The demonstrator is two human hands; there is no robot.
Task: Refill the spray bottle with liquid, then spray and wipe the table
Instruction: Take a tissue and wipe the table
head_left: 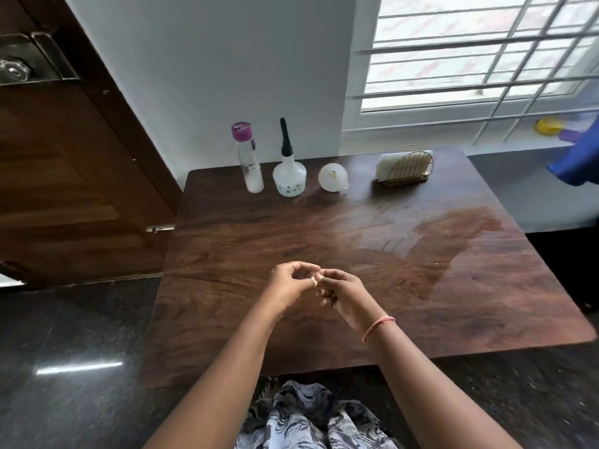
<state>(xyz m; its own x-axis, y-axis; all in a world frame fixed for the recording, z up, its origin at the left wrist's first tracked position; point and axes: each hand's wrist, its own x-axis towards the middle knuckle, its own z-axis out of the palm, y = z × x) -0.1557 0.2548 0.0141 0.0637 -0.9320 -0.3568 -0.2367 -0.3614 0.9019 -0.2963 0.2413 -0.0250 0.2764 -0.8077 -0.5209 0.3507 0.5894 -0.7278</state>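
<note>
Both hands meet above the near middle of the dark brown wooden table (227,241). Left hand (288,283) and right hand (340,291) have curled fingers, fingertips touching around a tiny pale item; what it is, cannot tell. White round-bodied spray bottle with black nozzle (289,171) stands upright at the far edge, well apart from the hands, between a clear purple-capped bottle (249,160) and a white plastic funnel (332,177). Gold wire napkin holder (406,168) further right. Wet patch on the table's right side.
</note>
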